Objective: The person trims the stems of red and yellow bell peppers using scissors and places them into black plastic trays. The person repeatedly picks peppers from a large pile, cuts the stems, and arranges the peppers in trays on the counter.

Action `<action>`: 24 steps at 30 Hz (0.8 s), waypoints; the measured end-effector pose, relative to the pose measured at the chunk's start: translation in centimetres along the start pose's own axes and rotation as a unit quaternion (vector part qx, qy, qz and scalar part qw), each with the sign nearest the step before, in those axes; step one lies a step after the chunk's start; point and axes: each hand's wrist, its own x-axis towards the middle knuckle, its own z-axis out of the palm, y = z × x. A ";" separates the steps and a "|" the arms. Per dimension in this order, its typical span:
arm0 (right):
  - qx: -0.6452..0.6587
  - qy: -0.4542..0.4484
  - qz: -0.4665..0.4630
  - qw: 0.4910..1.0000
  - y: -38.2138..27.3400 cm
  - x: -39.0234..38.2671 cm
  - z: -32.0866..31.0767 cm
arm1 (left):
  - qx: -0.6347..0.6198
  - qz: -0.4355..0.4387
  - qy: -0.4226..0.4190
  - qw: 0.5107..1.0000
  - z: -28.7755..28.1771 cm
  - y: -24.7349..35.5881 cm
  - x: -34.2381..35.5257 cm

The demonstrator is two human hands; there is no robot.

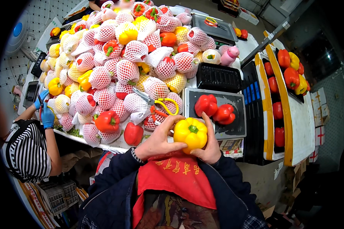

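Observation:
Between my two hands is a yellow bell pepper, its green stem facing up. My left hand grips its left side, with the thumb across the lower front. My right hand closes on the right side, fingers pointing up along it. Just beyond, two red bell peppers rest on a dark flat platform with a pale rim. To the left lie scissors with yellow and orange handles on the heap. A bare red pepper sits near my left wrist.
A large heap of peppers in white foam nets covers the table. A black tray and a pink bottle stand beyond the platform. White foam boxes with peppers are at right. At left, a co-worker's blue-gloved hand holds a tool.

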 end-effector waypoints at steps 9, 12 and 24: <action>-0.103 -0.070 0.010 0.992 -1.4 0.2 -0.9 | 0.188 0.078 -0.054 0.978 -0.8 2.5 0.4; -0.118 -0.081 0.004 0.990 -1.3 0.3 -0.9 | 0.189 0.101 -0.041 0.976 -0.5 2.3 0.5; -0.089 -0.064 0.021 0.994 -0.8 0.5 -0.5 | 0.218 0.147 -0.008 0.965 -0.6 1.8 0.7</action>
